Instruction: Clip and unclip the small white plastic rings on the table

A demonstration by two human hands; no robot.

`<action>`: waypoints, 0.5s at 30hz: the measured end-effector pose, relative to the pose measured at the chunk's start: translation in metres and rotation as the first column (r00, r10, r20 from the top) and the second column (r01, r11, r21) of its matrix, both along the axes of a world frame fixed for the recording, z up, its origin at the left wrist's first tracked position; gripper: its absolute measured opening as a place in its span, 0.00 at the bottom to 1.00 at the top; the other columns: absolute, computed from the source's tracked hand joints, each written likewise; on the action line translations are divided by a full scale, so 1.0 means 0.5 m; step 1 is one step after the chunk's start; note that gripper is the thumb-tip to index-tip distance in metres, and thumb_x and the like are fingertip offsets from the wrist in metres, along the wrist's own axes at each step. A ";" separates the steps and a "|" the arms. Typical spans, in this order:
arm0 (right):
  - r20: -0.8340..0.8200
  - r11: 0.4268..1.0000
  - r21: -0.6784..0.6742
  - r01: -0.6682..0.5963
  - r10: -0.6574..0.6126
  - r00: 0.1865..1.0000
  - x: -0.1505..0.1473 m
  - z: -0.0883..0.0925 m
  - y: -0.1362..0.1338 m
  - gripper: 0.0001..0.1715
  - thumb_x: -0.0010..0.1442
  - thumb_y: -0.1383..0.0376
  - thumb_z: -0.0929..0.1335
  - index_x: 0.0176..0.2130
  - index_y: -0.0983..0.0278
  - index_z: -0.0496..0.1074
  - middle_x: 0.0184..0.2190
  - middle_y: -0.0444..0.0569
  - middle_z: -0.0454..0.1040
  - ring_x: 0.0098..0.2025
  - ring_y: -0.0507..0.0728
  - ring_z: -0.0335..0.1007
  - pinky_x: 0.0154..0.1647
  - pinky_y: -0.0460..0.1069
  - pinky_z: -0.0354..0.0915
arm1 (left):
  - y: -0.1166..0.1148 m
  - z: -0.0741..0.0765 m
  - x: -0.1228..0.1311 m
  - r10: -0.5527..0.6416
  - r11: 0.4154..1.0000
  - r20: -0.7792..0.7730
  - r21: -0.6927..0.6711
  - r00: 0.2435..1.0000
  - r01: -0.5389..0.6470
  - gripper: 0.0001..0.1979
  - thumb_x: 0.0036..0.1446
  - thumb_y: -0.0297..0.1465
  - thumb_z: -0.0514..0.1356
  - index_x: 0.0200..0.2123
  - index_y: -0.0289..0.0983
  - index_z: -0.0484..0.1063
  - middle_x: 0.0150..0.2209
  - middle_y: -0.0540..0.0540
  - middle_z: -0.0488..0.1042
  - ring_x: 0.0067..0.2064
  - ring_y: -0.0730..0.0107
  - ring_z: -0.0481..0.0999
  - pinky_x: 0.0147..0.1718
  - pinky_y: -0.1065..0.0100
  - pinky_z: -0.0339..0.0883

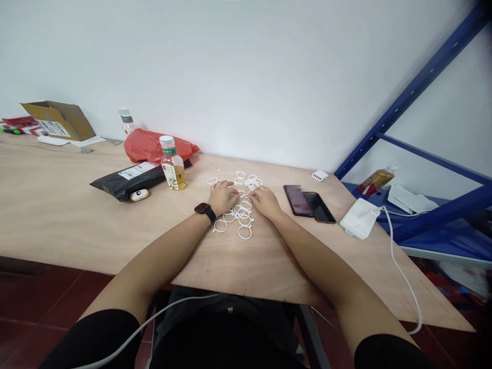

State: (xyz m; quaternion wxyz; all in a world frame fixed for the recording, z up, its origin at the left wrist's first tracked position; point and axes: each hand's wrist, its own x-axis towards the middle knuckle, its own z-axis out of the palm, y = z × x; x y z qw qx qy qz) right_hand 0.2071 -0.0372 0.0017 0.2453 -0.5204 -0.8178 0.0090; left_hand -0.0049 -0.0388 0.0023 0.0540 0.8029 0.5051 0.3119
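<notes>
Several white plastic rings, each with a small eyelet like a curtain ring, lie loosely piled on the wooden table in front of me. My left hand, with a dark watch on its wrist, is at the left side of the pile, its fingers bent and closed at a white ring. From the right, my right hand meets it with thumb and fingers pinched at the edge of the rings. The two hands are a small gap apart. Their fingertips are small in view and partly cover the rings.
On the left are a drink bottle, a black parcel bag, a white earbud case, a red plastic bag and a cardboard box. Phones, a white power adapter with cable and a blue rack stand right.
</notes>
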 end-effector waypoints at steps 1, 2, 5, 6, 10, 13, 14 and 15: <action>-0.013 1.000 0.012 0.013 -0.013 1.000 0.000 0.002 -0.001 0.08 0.62 0.64 0.67 0.38 0.61 0.77 0.41 0.52 0.75 0.46 0.60 0.68 0.49 0.54 0.63 | -0.001 -0.001 0.001 -0.005 1.000 -0.031 -0.013 1.000 0.004 0.10 0.58 0.39 0.59 0.38 0.45 0.80 0.55 0.45 0.72 0.60 0.51 0.63 0.59 0.46 0.51; -0.033 0.999 0.026 0.022 -0.021 0.999 0.000 0.003 -0.002 0.09 0.62 0.64 0.67 0.40 0.62 0.77 0.42 0.52 0.76 0.46 0.60 0.69 0.50 0.54 0.63 | -0.002 -0.002 0.002 -0.003 1.000 -0.057 -0.027 0.998 0.002 0.10 0.58 0.39 0.59 0.38 0.45 0.80 0.56 0.45 0.71 0.61 0.50 0.62 0.59 0.45 0.49; -0.099 0.997 0.070 0.021 -0.014 0.995 0.004 0.004 -0.003 0.12 0.64 0.63 0.65 0.44 0.63 0.76 0.44 0.53 0.76 0.48 0.61 0.69 0.52 0.55 0.63 | -0.002 -0.006 0.002 0.049 0.997 -0.101 -0.059 0.994 -0.055 0.12 0.58 0.41 0.60 0.41 0.46 0.80 0.56 0.44 0.71 0.62 0.47 0.61 0.60 0.40 0.45; -0.119 0.996 0.084 0.013 -0.003 0.993 0.005 0.004 -0.003 0.14 0.65 0.62 0.64 0.45 0.63 0.76 0.45 0.54 0.76 0.48 0.61 0.69 0.52 0.55 0.64 | -0.001 -0.006 0.001 0.077 0.995 -0.109 -0.062 0.991 -0.084 0.13 0.58 0.42 0.59 0.43 0.46 0.79 0.57 0.42 0.71 0.62 0.46 0.61 0.59 0.39 0.44; -0.176 0.990 0.137 -0.031 0.055 0.983 0.007 0.003 -0.006 0.19 0.67 0.57 0.61 0.48 0.64 0.75 0.47 0.55 0.76 0.51 0.61 0.69 0.54 0.56 0.64 | 0.001 -0.002 -0.003 0.147 0.989 -0.062 -0.006 0.987 -0.148 0.20 0.59 0.43 0.59 0.52 0.43 0.74 0.59 0.38 0.68 0.62 0.43 0.60 0.58 0.39 0.48; -0.173 0.982 0.169 -0.089 0.118 0.978 0.003 0.003 -0.010 0.20 0.67 0.56 0.62 0.49 0.63 0.75 0.48 0.54 0.76 0.51 0.61 0.69 0.55 0.56 0.64 | 0.001 0.004 -0.003 0.014 0.997 0.049 0.071 0.999 -0.017 0.17 0.62 0.41 0.57 0.51 0.43 0.75 0.54 0.41 0.73 0.57 0.53 0.67 0.58 0.47 0.54; -0.164 0.978 0.176 -0.112 0.142 0.976 0.002 0.003 -0.012 0.20 0.66 0.55 0.63 0.49 0.63 0.75 0.48 0.54 0.76 0.52 0.61 0.69 0.55 0.56 0.64 | 0.001 0.006 -0.002 -0.063 0.994 0.076 0.098 0.995 0.055 0.17 0.63 0.40 0.57 0.51 0.42 0.75 0.51 0.42 0.75 0.54 0.56 0.70 0.57 0.50 0.57; -0.154 0.974 0.181 -0.135 0.163 0.975 0.000 0.003 -0.013 0.19 0.66 0.55 0.63 0.49 0.63 0.75 0.47 0.54 0.76 0.51 0.61 0.69 0.55 0.56 0.64 | 0.000 0.008 0.000 -0.137 0.985 0.093 0.123 0.986 0.125 0.16 0.63 0.40 0.57 0.50 0.42 0.75 0.49 0.43 0.77 0.51 0.59 0.72 0.55 0.53 0.60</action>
